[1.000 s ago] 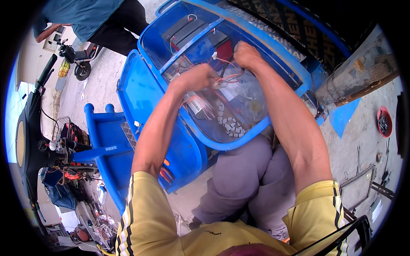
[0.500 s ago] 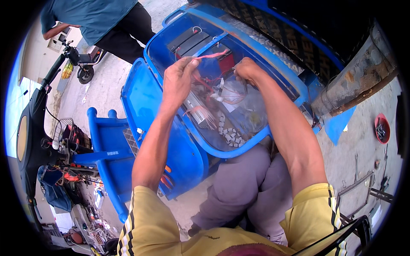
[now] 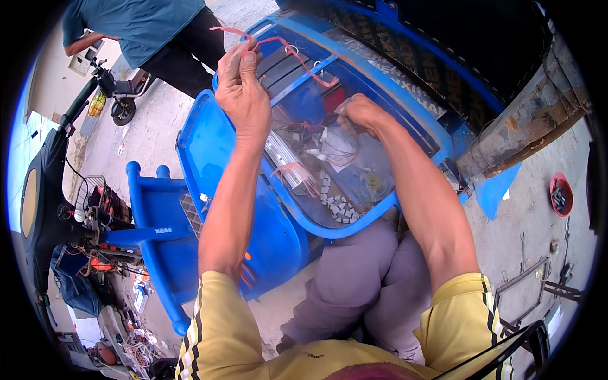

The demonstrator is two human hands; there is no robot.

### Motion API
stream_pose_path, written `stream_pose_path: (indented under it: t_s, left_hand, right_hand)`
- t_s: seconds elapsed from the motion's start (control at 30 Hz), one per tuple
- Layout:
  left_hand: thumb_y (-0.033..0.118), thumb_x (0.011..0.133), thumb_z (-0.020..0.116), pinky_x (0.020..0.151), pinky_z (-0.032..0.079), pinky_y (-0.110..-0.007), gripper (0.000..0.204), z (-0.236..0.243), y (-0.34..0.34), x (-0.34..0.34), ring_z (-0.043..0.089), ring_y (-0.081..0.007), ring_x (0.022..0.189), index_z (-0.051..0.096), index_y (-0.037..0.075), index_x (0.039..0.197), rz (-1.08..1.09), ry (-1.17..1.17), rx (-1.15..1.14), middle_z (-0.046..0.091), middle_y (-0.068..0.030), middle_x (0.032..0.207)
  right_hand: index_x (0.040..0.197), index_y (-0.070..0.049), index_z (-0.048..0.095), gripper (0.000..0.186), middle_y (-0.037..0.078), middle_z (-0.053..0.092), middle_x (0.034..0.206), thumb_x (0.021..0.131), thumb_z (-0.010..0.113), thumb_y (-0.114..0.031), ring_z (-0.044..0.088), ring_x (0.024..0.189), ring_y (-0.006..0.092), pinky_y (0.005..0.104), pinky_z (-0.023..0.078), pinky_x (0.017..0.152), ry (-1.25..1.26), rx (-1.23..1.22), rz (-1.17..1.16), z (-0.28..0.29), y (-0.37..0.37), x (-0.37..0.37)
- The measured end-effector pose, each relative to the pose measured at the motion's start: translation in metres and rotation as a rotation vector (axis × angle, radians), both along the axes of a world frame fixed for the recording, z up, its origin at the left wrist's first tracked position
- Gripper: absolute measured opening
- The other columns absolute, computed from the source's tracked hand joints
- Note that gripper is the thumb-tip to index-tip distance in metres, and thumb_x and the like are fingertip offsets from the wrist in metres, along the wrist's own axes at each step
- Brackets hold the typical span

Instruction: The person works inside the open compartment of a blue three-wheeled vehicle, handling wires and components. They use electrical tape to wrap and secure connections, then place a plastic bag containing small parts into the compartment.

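Observation:
My left hand point(image 3: 244, 88) is raised over the left rim of a blue compartment point(image 3: 361, 221). Its thumb and fingers pinch a pinkish-red cord point(image 3: 288, 47), with one end sticking out to the left and a longer end drooping to the right. My right hand point(image 3: 366, 115) is closed low over the compartment's right half, and what its fingers grip is hidden. Below it lie thin red wires with white connectors point(image 3: 320, 154). Beside them are a silver finned metal box point(image 3: 284, 158), a bundle of pale pink wires point(image 3: 297, 174) and several small white blocks point(image 3: 342, 208).
Dark batteries point(image 3: 285, 73) fill the compartment's far end. Its blue lid point(image 3: 215, 152) hangs open on the left, with orange-handled pliers point(image 3: 248, 275) near its lower edge. A rusty pole point(image 3: 519, 120) stands at right, near a red bowl point(image 3: 560, 195). A person point(image 3: 142, 38) stands far left.
My left hand has moved up and left with the cord, drawing more of it out above the compartment. My right hand has shifted slightly left and stays closed.

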State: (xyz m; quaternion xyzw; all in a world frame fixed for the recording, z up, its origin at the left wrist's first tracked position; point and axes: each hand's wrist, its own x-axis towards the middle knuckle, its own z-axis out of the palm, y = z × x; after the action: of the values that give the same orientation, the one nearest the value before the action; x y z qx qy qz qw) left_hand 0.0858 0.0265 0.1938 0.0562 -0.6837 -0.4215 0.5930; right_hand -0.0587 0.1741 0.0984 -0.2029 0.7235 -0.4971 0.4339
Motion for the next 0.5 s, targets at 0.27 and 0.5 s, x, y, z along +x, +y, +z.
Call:
stream_pose_path:
  t_s: [0.27, 0.5]
  left_hand:
    - [0.014, 0.097, 0.067, 0.079, 0.052, -0.037, 0.021, -0.080, 0.008, -0.025, 0.068, -0.0236, 0.084, 0.076, 0.002, 0.112, -0.087, -0.787, -0.050, 0.072, -0.0166, 0.092]
    - [0.019, 0.105, 0.060, 0.077, 0.049, -0.035, 0.028, -0.112, -0.017, -0.044, 0.057, -0.0154, 0.081, 0.074, -0.003, 0.115, -0.524, -1.282, 0.092, 0.068, -0.0060, 0.089]
  right_hand:
    - [0.120, 0.003, 0.065, 0.030, 0.012, 0.072, 0.099, 0.091, 0.067, -0.007, 0.070, 0.085, 0.0198, 0.0360, 0.055, 0.076, 0.076, 0.072, 0.124, -0.005, -0.002, -0.010]
    - [0.099, -0.001, 0.075, 0.017, 0.009, 0.073, 0.083, 0.086, 0.075, -0.011, 0.071, 0.076, 0.0224, 0.0398, 0.054, 0.065, 0.213, -0.046, 0.033, -0.021, -0.005, -0.011]
